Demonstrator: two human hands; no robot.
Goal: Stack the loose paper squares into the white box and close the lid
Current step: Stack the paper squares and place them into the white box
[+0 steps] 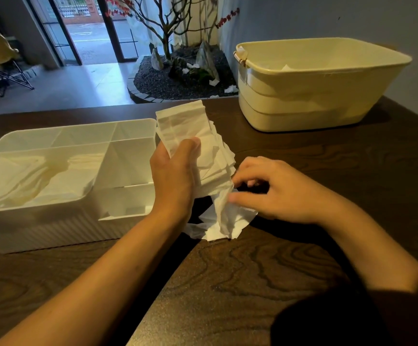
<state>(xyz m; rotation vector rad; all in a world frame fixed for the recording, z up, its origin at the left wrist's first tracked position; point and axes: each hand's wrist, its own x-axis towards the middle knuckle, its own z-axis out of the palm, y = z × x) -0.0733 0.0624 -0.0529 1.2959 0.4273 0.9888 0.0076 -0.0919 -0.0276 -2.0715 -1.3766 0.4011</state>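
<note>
Now gathering the paper squares (198,156) beside the open white box (60,176).

On the dark table (303,258), the box is standing lidless, likely awaiting the stack; the left hand (175,176) is gripping the fanned bundle upright while the right hand (273,188) is pinching its lower edge, probably squaring it.
</note>
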